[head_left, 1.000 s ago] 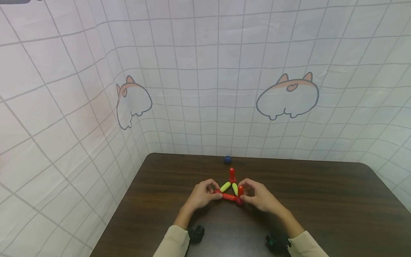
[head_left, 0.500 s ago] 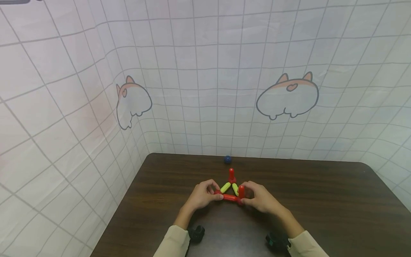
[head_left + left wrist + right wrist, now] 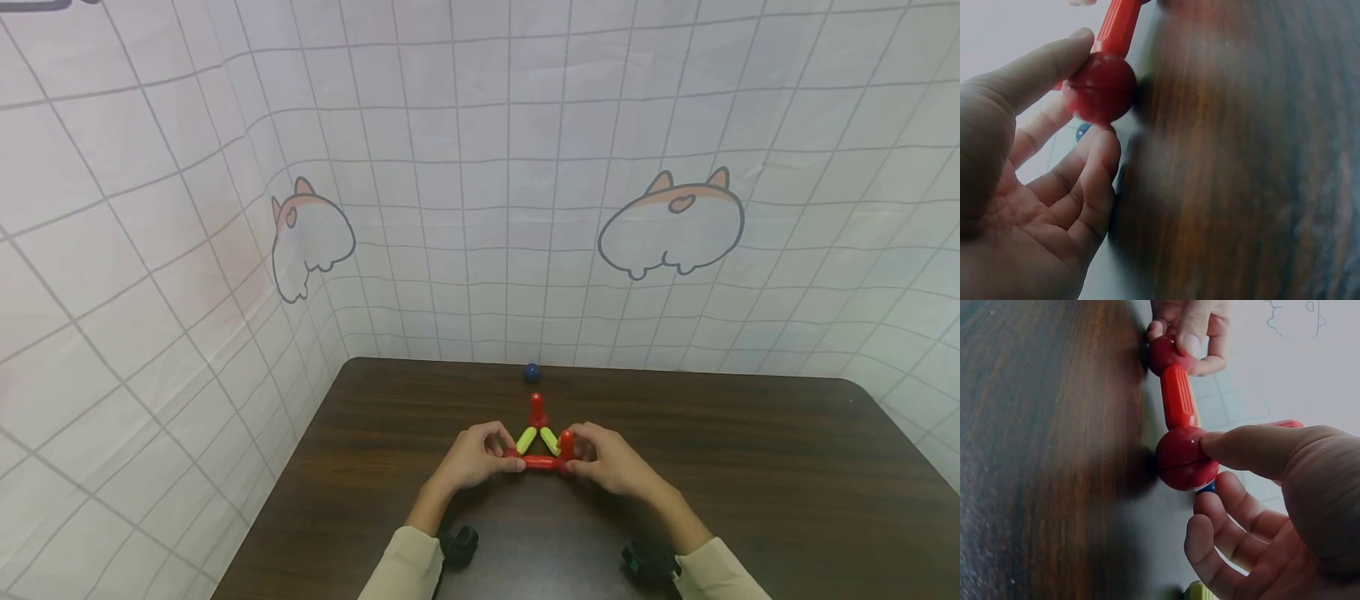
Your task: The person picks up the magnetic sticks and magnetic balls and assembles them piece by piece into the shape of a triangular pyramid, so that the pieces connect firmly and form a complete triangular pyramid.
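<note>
A triangular frame of balls and rods lies on the table between both hands. My left hand [image 3: 478,454] pinches its left red ball [image 3: 1099,87] with the thumb in front. With thumb and fingers, my right hand [image 3: 611,461] holds the right red ball [image 3: 1186,461], from which a red rod [image 3: 567,444] stands up. A ribbed red rod [image 3: 1177,397] joins these two balls along the front. Two yellow-green rods, the left rod [image 3: 527,440] and the right rod [image 3: 550,441], slant back to a rear red ball [image 3: 538,421] bearing another upright red rod [image 3: 536,405].
Near the back edge of the dark wooden table [image 3: 750,467] sits a blue ball [image 3: 532,372]. A white gridded curtain [image 3: 480,208] hangs behind and along the left side. Dark wrist devices show by each sleeve, including a left device [image 3: 460,546].
The frame has turned slightly: its rear ball and upright rod shifted left, and the front rod now lies level across. Both hands keep their hold and have moved slightly with it.
</note>
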A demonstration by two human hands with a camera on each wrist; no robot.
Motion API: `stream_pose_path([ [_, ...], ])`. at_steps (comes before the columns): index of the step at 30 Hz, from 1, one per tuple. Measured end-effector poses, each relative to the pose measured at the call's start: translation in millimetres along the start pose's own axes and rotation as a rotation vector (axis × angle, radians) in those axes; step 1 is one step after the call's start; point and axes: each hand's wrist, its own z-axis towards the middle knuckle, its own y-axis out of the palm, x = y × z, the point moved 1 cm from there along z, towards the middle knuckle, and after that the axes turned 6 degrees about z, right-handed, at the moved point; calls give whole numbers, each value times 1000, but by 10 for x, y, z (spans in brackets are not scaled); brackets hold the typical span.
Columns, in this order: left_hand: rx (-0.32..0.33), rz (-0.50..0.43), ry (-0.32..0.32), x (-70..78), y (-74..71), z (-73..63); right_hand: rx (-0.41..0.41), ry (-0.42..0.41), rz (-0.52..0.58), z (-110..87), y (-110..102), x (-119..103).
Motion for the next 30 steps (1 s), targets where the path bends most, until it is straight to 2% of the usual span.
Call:
stream_pose_path([
  [9, -29, 3, 36, 14, -5, -9, 0, 100, -15, -5, -21, 3],
  [15, -55, 1, 17, 13, -1, -6, -9, 152, -20, -1, -24, 17],
  [21, -71, 13, 24, -3, 1, -4, -16, 156, -27, -11, -28, 25],
  [30, -17, -55, 22, -36, 4, 4, -45, 142, -16, -10, -47, 17],
])
